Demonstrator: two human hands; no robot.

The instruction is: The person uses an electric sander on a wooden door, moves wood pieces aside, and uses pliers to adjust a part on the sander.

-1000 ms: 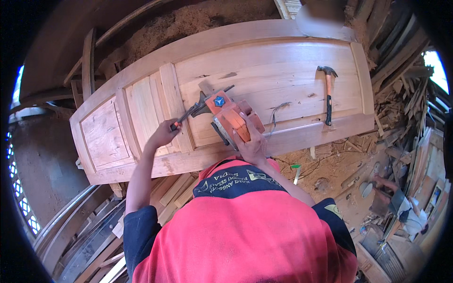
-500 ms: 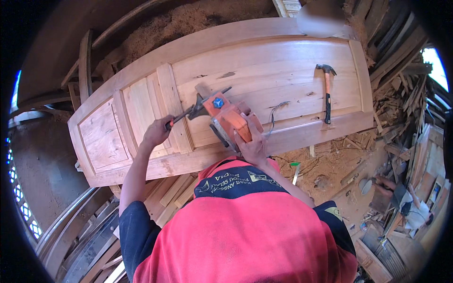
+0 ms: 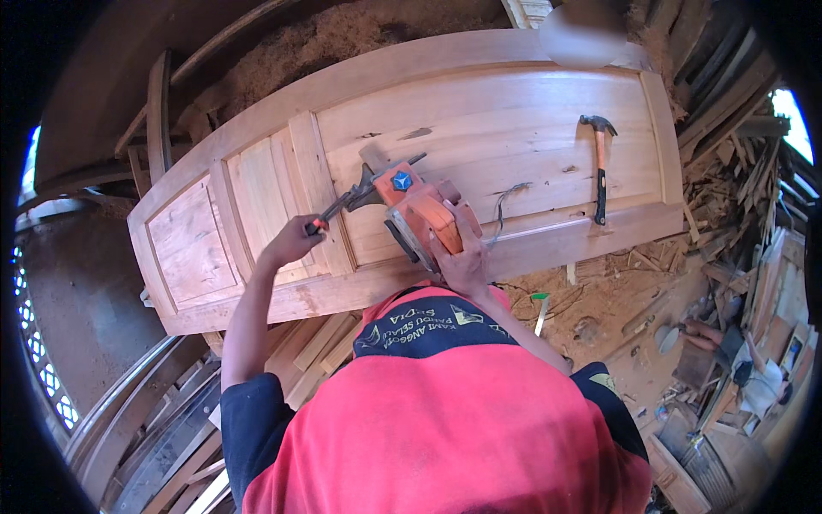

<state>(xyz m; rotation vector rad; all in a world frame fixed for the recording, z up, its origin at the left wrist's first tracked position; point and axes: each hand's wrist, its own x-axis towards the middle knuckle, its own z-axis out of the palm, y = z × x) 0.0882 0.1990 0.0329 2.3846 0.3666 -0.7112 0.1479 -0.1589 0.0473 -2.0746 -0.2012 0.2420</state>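
Trainee: Describe the work area.

Instructor: The workshop has a sawdust-strewn floor (image 3: 616, 295) and stacked scrap wood (image 3: 747, 218). A panelled wooden door (image 3: 505, 98) lies flat as the work surface. A hammer (image 3: 599, 163) and a dark cord (image 3: 500, 206) rest on it.

Trainee: What is the stage of work?

Instructor: The door's panels sit within its frame. Attention is on the orange power planer (image 3: 411, 195), which has a black bracket (image 3: 366, 190) at its front end. Judged from the layout, work at the bracket is under way, not finished; how tight it is cannot be told.

Trainee: Locate the planer relative to the hands.

Instructor: It is directly under the right hand (image 3: 464, 264), whose fingers are closed around the rear handle. The left hand (image 3: 294, 240) is apart from the planer body, on its left, closed around the orange-and-black grip of a hand tool (image 3: 319, 224). The tool's far end reaches the bracket; exact contact cannot be confirmed.
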